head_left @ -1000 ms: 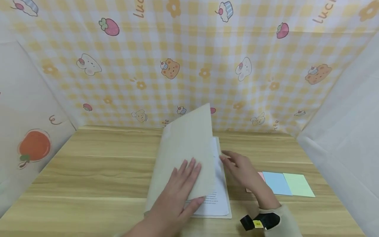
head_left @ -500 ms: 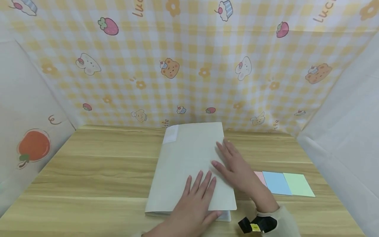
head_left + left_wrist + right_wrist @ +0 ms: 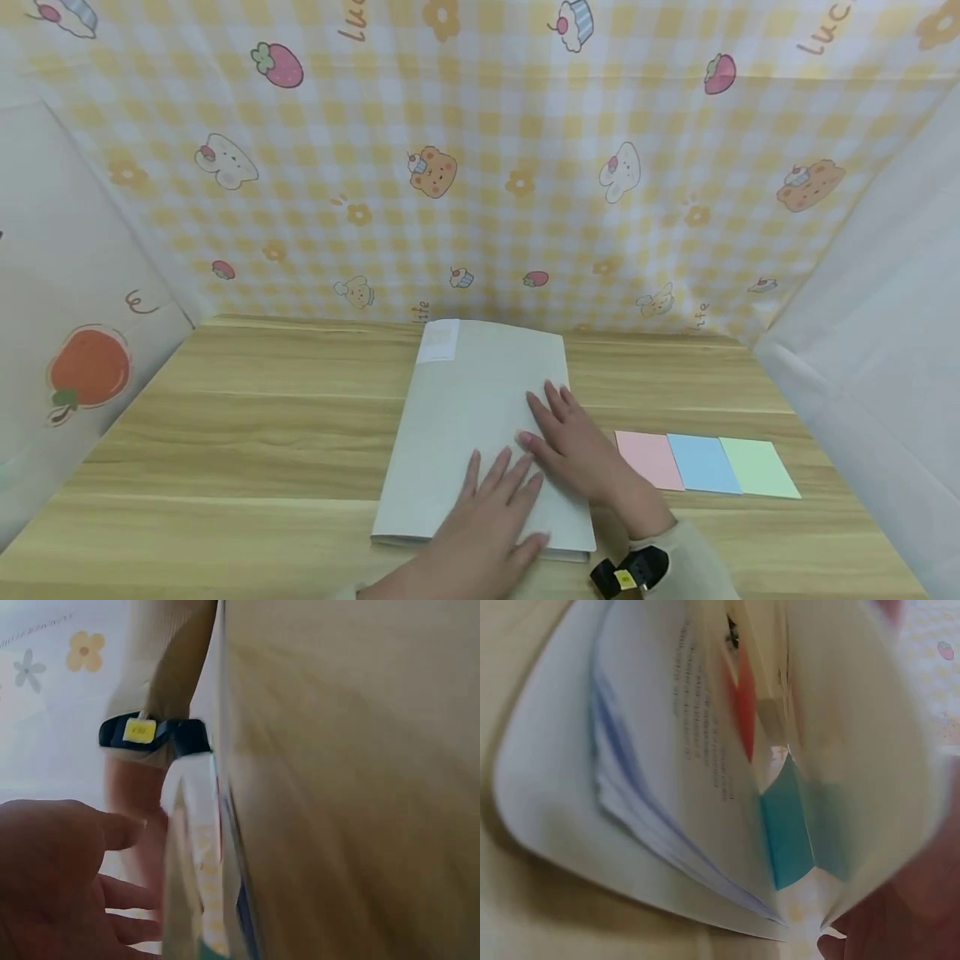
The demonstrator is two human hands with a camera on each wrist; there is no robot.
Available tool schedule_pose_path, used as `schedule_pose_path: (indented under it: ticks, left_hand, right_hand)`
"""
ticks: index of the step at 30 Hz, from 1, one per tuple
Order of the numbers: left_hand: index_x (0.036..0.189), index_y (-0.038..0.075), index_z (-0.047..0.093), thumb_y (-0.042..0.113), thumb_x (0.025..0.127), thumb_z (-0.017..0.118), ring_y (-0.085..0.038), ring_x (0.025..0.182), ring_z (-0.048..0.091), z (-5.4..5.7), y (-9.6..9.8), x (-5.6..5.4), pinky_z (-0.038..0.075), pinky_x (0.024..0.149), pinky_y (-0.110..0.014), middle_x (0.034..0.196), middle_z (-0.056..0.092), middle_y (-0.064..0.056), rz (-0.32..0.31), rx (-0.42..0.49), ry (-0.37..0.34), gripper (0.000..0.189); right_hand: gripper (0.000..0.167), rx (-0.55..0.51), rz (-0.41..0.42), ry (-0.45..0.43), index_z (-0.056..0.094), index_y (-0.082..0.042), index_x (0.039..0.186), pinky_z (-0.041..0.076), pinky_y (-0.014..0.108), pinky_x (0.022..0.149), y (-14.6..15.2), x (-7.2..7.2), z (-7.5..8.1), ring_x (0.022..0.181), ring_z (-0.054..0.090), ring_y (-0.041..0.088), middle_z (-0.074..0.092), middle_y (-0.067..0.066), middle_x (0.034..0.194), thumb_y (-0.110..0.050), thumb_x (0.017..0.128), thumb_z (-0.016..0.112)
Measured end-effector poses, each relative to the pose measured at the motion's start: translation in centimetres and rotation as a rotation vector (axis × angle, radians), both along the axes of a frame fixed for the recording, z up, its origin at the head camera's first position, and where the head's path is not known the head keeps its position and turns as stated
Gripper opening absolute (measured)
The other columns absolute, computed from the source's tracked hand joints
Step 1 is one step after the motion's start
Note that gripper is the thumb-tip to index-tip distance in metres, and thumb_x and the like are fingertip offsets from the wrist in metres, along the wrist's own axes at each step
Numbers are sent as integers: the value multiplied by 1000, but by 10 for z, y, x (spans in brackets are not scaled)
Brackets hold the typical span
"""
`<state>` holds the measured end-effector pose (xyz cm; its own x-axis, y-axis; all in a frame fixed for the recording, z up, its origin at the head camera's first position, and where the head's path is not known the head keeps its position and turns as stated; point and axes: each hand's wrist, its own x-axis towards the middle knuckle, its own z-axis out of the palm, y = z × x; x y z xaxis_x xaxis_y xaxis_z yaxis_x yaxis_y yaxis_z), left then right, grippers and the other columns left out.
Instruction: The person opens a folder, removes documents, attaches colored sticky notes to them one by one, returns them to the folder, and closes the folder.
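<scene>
A cream file folder [image 3: 450, 433] lies with its cover down over its contents, a white label [image 3: 438, 341] at its upper left. Across the lower part of the cover, my left hand [image 3: 487, 525] rests with fingers spread. My right hand [image 3: 573, 442] lies along the right edge, fingers straight on the cover. Seen from the right wrist, the folder gapes at the edge, showing printed sheets [image 3: 656, 735], a teal piece [image 3: 786, 825] and a red piece [image 3: 744, 705] inside. In the left wrist view, my fingers [image 3: 124, 892] are extended beside the folder's edge.
Pink [image 3: 648, 460], blue [image 3: 703, 463] and green [image 3: 760, 468] paper squares lie in a row on the wooden table [image 3: 262, 433], right of the folder. A yellow checked cloth [image 3: 480, 225] hangs behind the table, with white cloths at both sides.
The raised folder cover has come down to the right over the sheets. My left hand has moved right with it, and my right hand has gone from the sheets' edge onto the cover.
</scene>
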<state>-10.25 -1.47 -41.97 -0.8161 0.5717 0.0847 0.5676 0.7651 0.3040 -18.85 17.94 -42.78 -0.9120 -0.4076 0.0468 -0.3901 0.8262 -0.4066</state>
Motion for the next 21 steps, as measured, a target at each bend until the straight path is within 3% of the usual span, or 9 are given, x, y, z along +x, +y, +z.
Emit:
schedule_pose_path:
  ticks: [4,7,13,17,21]
  left_hand:
    - [151,13,47,44,103,52,-39,154,26,12,-25,-15,17,123,-65,166,30,-14,108,29,-44,58]
    - [151,11,47,44,99,59,-45,153,24,17,-45,-32,14,121,-71,164,31,-20,150,7,-84,62]
    - [158,17,36,50,98,60,-47,156,8,13,-72,-53,6,121,-72,169,16,-19,98,-22,-180,72]
    - [161,19,26,55,101,51,-45,157,-2,4,-78,-58,5,123,-70,170,5,-18,56,-29,-223,75]
    - [163,21,20,58,102,46,-43,157,-7,-6,-78,-60,2,124,-68,171,0,-16,59,-73,-222,76]
  right_hand:
    - [72,1,-10,-36,32,-8,158,22,63,123,-2,-1,-6,156,13,47,17,22,168,-54,104,45]
    - [73,20,-20,-59,32,-7,158,22,62,124,-2,-1,-11,156,14,47,17,23,168,-54,104,45]
    - [74,68,-16,-82,32,-4,158,22,61,124,-4,0,-12,156,12,48,16,26,167,-52,104,47]
    - [74,91,-12,-88,32,-3,157,23,61,124,-5,0,-12,155,12,49,17,27,167,-51,104,48]
    - [73,108,-5,-88,32,-1,157,22,61,124,-5,0,-12,155,12,50,17,28,166,-49,104,50]
